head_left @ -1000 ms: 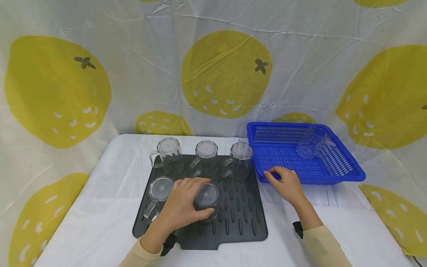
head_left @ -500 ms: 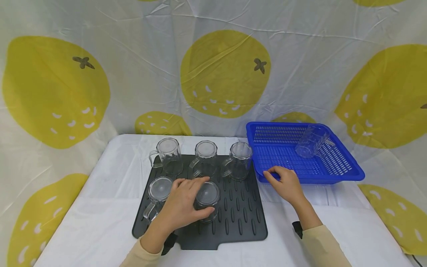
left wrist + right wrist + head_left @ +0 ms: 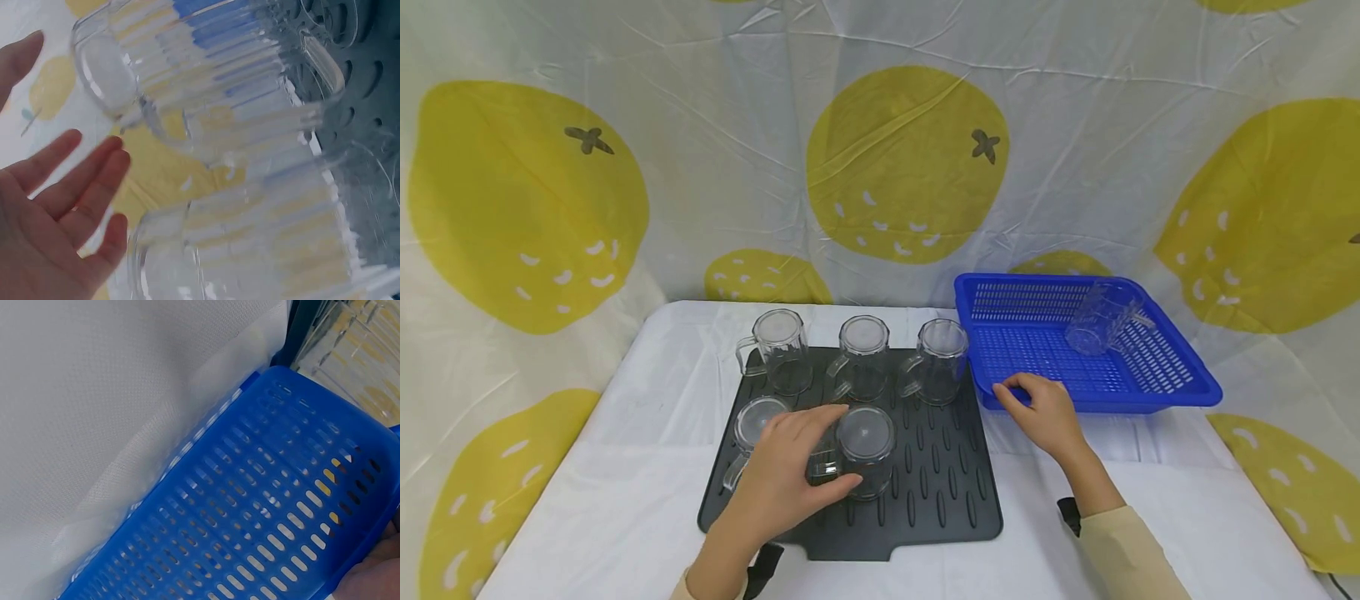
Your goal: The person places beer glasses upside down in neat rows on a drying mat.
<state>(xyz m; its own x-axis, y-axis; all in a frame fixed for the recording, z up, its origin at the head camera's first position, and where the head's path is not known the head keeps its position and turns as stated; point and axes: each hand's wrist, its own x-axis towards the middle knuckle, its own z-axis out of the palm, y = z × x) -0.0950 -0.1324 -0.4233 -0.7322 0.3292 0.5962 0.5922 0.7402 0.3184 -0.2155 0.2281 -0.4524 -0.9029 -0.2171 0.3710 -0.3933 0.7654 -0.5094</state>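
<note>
My left hand is just left of an upside-down glass mug in the front row of the black drying mat. Its fingers are spread and slightly bent, apart from the glass, as the hand in the left wrist view also shows. Another upturned mug stands partly hidden behind this hand. At the near left corner of the blue basket, my right hand grips the rim with bent fingers. Only a little of that hand enters the right wrist view.
Three upturned glass mugs, left, middle and right, line the mat's back edge. One more glass mug lies tilted inside the basket. A white cloth covers the table, and a lemon-print curtain hangs behind.
My left hand has let go of the front-row mug and drawn back to the left, uncovering its handle. The right hand stays at the basket rim.
</note>
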